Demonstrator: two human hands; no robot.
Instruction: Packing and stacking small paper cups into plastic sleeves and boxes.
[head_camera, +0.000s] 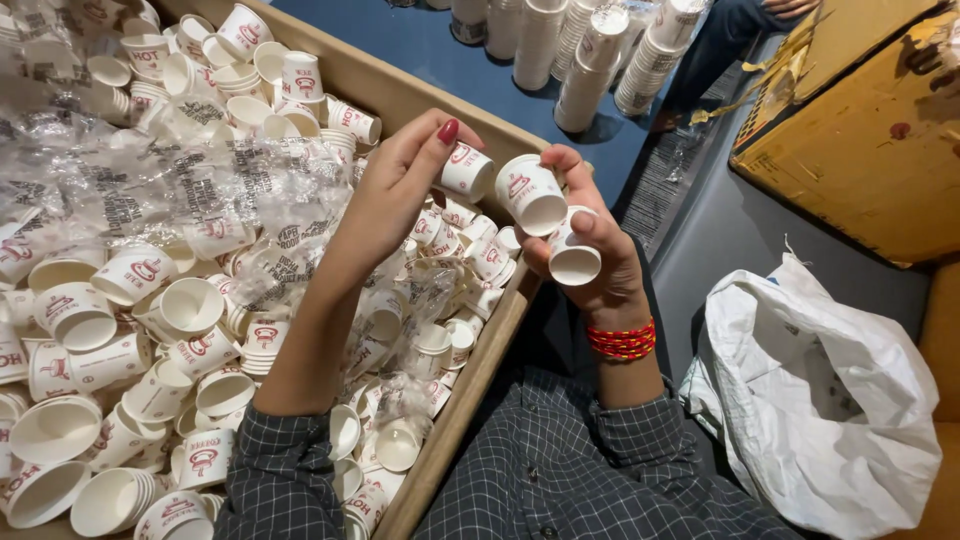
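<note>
- My right hand (585, 250) gripped two small white paper cups (552, 225), mouths toward me; my left hand (400, 190) pinched a third cup (467, 171) between thumb and fingertips.
- Little looked done: the cardboard tray (470, 375) below held a heap of loose cups (160, 320), tangled with clear plastic wrappers (200, 190) that got in the way.
- Farther off stood finished cup stacks (585, 60).
</note>
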